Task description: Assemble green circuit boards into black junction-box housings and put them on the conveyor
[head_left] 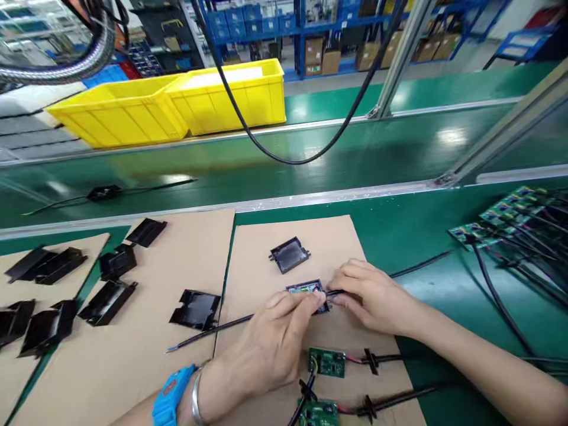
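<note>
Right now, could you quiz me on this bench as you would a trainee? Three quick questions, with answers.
1. Which wrist wears the blue band: A) left, B) right, C) neither?
2. True or false: the right hand is inside a yellow bin.
3. Fill in: nearer the camera than that hand, ____ green circuit boards lie on the cardboard.

Key:
1. A.
2. False; its fingers are at a black cable.
3. Two.
</note>
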Action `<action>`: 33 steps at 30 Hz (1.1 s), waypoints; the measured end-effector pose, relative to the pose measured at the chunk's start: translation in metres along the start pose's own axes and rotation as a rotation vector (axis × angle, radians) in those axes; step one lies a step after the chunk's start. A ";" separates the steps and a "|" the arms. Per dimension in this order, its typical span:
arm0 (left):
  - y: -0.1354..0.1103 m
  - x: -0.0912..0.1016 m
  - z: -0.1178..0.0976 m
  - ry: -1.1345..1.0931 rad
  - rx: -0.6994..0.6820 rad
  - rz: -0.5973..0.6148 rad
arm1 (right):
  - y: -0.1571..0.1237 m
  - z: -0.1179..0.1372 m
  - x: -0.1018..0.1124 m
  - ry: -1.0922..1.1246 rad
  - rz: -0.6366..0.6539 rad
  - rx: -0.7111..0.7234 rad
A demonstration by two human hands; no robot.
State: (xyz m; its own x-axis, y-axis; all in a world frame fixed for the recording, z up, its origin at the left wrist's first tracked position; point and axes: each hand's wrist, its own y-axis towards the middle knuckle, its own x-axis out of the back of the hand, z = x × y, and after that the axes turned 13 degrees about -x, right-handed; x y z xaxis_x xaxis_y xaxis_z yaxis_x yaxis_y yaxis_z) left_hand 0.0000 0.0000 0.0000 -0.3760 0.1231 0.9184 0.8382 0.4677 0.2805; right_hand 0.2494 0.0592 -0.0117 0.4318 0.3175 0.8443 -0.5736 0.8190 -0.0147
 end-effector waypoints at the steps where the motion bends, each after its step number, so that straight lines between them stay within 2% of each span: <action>1: 0.001 -0.003 -0.001 0.030 -0.004 0.005 | 0.000 -0.001 0.000 -0.004 -0.010 0.002; 6: 0.006 -0.014 -0.008 0.141 -0.002 0.031 | 0.000 -0.003 -0.005 -0.020 -0.038 0.013; 9: 0.007 -0.011 -0.009 0.115 0.009 0.041 | -0.002 0.000 -0.011 -0.016 -0.053 0.023; 11: 0.004 0.000 -0.007 0.041 0.016 0.007 | -0.001 0.003 -0.010 0.008 -0.090 0.043; 14: -0.006 0.031 -0.001 0.009 0.103 -0.188 | 0.015 0.005 0.015 0.032 -0.242 0.112; 16: -0.015 0.055 0.004 0.059 0.226 -0.320 | 0.042 0.003 0.046 -0.008 -0.385 0.153; 19: -0.029 0.075 0.013 0.134 0.355 -0.374 | 0.106 -0.010 0.096 -0.154 -0.535 0.088; 20: -0.033 0.076 0.017 0.139 0.388 -0.366 | 0.130 -0.017 0.109 -0.212 -0.540 0.011; 22: -0.038 0.068 0.025 0.116 0.460 -0.328 | 0.172 -0.034 0.124 -0.351 -0.440 -0.201; 25: -0.038 0.047 0.035 0.085 0.489 -0.224 | 0.209 -0.056 0.125 -0.412 -0.352 -0.345; 27: -0.031 0.035 0.040 0.099 0.428 -0.142 | 0.209 -0.063 0.116 -0.426 -0.292 -0.382; 29: -0.020 0.025 0.047 0.133 0.355 -0.074 | 0.191 -0.060 0.106 -0.428 -0.209 -0.361; 31: -0.008 0.017 0.055 0.192 0.311 -0.037 | 0.155 -0.046 0.095 -0.412 -0.126 -0.296; 33: 0.003 0.009 0.063 0.257 0.290 -0.029 | 0.108 -0.023 0.084 -0.368 -0.043 -0.225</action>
State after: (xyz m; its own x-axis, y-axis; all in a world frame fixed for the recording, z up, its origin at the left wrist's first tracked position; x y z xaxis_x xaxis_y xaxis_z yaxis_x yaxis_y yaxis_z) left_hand -0.0260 0.0573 -0.0087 -0.2557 -0.1002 0.9615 0.6686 0.7000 0.2508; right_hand 0.2399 0.1853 0.0449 0.1513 0.1221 0.9809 -0.3766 0.9246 -0.0570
